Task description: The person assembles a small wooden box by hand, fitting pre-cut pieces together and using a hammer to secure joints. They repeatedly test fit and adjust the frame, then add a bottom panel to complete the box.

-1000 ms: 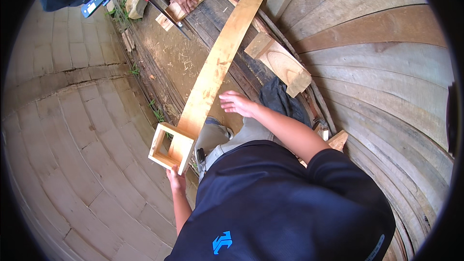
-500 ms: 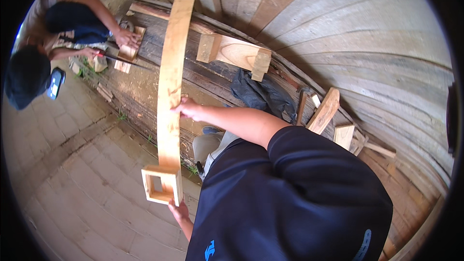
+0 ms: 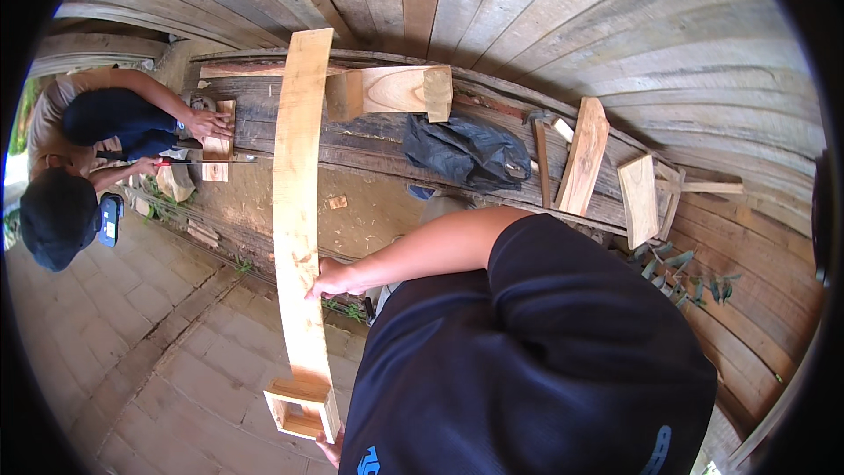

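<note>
My right hand point(image 3: 331, 280) grips the right edge of a long, pale wooden board point(image 3: 297, 159), its thumb and fingers closed around it. The board stretches across the view from near the wall down toward me. At its near end is a small, square, open wooden frame point(image 3: 281, 412), touching the board; whether the two are joined I cannot tell. My left hand point(image 3: 331, 449), partly hidden behind the frame and my shirt, holds the frame's near corner.
A person point(image 3: 66, 203) crouches at left, one hand on a short wood piece point(image 3: 216, 143), the other holding a red-handled saw point(image 3: 176, 161). A wooden piece with end blocks point(image 3: 391, 88), a black plastic bag point(image 3: 466, 152), a hammer point(image 3: 540, 154) and offcuts point(image 3: 585, 154) lie along the plank wall point(image 3: 563, 27).
My view has turned, so the bench and wall sit differently. The board and frame appear lower, and my right hand is farther down the picture. Both hands keep their hold.
</note>
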A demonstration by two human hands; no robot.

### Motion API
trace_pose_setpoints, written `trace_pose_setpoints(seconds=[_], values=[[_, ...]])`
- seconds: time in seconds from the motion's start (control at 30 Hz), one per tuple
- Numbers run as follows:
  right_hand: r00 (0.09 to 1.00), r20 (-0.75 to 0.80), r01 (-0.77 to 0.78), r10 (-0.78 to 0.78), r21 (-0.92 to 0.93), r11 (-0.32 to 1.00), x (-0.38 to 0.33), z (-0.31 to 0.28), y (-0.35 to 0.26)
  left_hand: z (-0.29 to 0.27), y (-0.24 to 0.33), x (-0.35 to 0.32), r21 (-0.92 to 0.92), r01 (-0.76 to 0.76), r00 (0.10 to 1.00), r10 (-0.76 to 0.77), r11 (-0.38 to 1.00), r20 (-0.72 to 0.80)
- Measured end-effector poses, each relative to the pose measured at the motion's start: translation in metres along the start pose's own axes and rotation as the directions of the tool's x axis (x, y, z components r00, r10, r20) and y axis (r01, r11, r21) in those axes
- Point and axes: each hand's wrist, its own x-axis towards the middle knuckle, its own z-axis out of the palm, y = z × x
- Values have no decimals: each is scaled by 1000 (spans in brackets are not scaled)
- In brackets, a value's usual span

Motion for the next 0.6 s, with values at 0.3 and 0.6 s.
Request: trace_pose_setpoints(seconds=[0.3,0.6], values=[[956,-213,210,-200,24,977,-93,11,14,-2,42,53,188,-120,963,68,975,262],[615,-711,508,-341,26,861,-160,-59,49,111,28,183,403,-99,737,-205,910,644]])
